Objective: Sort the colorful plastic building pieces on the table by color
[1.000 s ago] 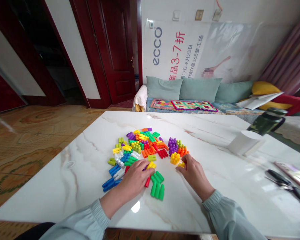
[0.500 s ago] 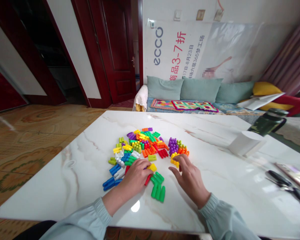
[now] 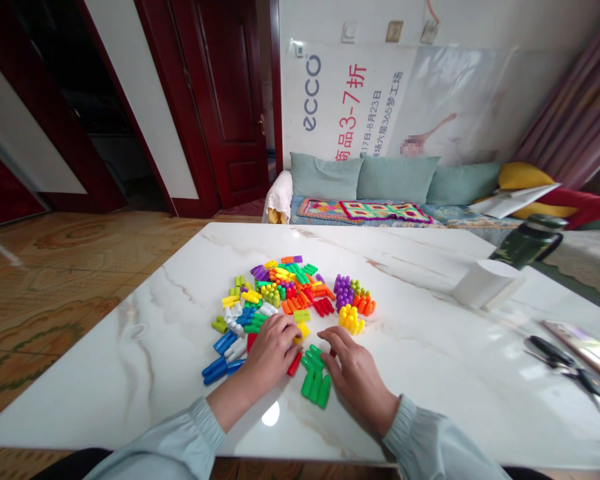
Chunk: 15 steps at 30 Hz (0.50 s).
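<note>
My left hand (image 3: pixel 274 343) is closed, with its fingertips on a yellow building block (image 3: pixel 303 331) at the right edge of the pile. A red block (image 3: pixel 295 364) shows just below those fingers. My right hand (image 3: pixel 355 363) is right of the green blocks (image 3: pixel 315 387), thumb and forefinger apart, and no block can be seen clearly in it. Behind it, the yellow blocks (image 3: pixel 351 320) stand in a cluster, touching or close to the purple blocks (image 3: pixel 343 291) and orange blocks (image 3: pixel 365 305).
A loose pile of mixed blocks (image 3: pixel 290 287) spreads over the white table (image 3: pixel 170 320). Farther right are a white box-like holder (image 3: pixel 487 285), a camouflage flask (image 3: pixel 529 241), scissors with black handles (image 3: pixel 555 353) and a phone-like slab (image 3: pixel 580 350).
My right hand has moved left and slightly down, from the yellow cluster to beside the green blocks. My left hand stays by the yellow block. The view has shifted slightly.
</note>
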Each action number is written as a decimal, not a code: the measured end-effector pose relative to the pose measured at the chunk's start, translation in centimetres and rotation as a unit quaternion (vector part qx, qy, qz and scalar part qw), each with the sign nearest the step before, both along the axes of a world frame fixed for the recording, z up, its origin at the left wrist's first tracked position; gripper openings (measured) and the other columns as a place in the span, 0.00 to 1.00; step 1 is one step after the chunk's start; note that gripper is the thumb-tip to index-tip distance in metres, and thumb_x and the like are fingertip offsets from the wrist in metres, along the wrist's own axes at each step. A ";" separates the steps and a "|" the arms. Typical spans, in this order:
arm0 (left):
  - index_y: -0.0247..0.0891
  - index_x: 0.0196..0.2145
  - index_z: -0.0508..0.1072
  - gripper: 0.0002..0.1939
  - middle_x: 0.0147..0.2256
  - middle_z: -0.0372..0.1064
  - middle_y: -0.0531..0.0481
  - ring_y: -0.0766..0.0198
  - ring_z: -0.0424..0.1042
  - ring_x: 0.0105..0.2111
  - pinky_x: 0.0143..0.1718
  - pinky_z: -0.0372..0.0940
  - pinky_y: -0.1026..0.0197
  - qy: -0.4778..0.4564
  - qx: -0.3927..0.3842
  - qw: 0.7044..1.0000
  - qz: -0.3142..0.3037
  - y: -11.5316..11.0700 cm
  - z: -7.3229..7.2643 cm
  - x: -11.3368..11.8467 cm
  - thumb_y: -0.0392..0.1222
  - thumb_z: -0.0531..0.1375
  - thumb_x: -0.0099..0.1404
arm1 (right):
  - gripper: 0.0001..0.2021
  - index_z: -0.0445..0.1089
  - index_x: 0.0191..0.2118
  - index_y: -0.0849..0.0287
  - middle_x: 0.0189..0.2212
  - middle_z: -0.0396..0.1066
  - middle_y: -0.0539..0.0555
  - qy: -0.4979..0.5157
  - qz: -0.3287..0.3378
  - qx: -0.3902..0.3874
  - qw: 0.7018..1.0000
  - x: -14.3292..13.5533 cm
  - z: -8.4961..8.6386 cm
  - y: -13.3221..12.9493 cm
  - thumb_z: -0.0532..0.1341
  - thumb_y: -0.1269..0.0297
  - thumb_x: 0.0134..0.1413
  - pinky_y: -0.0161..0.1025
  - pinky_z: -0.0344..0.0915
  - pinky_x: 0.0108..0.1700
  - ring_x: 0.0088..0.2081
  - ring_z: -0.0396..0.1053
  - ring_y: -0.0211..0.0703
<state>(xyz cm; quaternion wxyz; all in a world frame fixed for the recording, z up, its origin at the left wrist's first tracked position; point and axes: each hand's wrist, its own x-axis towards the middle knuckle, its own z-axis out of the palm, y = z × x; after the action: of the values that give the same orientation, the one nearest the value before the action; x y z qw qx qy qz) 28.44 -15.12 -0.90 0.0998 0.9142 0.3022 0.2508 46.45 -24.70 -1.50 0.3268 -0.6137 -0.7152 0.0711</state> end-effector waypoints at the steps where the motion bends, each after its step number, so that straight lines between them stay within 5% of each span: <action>1: 0.38 0.35 0.74 0.08 0.38 0.70 0.47 0.56 0.67 0.44 0.50 0.64 0.50 -0.010 -0.002 1.000 0.010 0.1 -0.1 0.0 0.28 0.58 0.61 | 0.14 0.64 0.51 0.57 0.45 0.70 0.56 0.002 -0.001 0.008 1.000 0.0 0.0 0.0 0.54 0.73 0.61 0.38 0.70 0.39 0.37 0.73 0.41; 8: 0.39 0.47 0.72 0.18 0.45 0.73 0.46 0.54 0.67 0.49 0.54 0.61 0.48 0.020 -0.014 1.000 -0.011 0.0 -0.1 0.1 0.27 0.59 0.61 | 0.14 0.67 0.50 0.55 0.47 0.69 0.57 0.007 0.020 0.039 0.999 0.0 0.3 0.2 0.52 0.73 0.63 0.40 0.71 0.45 0.43 0.72 0.42; 15: 0.41 0.42 0.76 0.18 0.37 0.73 0.48 0.54 0.68 0.43 0.50 0.63 0.48 0.032 -0.003 0.999 -0.010 -0.2 0.0 0.4 0.24 0.56 0.60 | 0.13 0.67 0.49 0.56 0.48 0.69 0.58 0.005 0.019 0.017 1.000 -0.2 0.3 0.0 0.53 0.72 0.62 0.39 0.71 0.43 0.40 0.73 0.41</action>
<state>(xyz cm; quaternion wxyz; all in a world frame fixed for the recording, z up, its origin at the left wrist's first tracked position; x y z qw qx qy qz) 28.81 -15.27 -0.88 0.0952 0.9244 0.2968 0.2200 46.28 -24.74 -1.21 0.3393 -0.5940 -0.7261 0.0685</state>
